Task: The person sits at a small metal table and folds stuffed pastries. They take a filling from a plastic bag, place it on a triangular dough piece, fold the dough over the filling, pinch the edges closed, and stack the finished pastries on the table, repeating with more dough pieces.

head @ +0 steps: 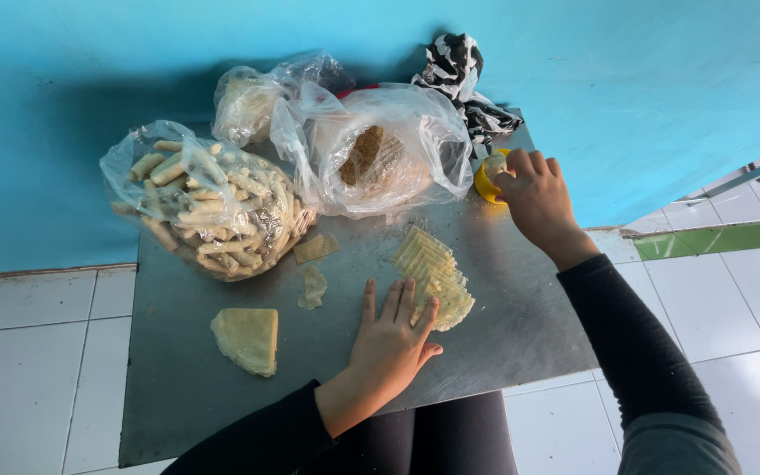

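My left hand (390,339) lies flat on the metal tabletop (521,308), fingers spread, its fingertips resting on the near end of a fanned row of thin pale wrapper sheets (428,268). My right hand (534,200) reaches to the table's far right edge, with its fingers dipped into a small yellow bowl (484,182). What the fingers hold in the bowl is hidden. Both arms wear dark sleeves.
A clear bag of rolled pastry sticks (207,209) sits at the far left. Two more plastic bags (371,154) stand behind, beside a black-and-white cloth (461,75). A folded wrapper stack (246,339) and torn wrapper scraps (313,264) lie on the table. A blue wall rises behind.
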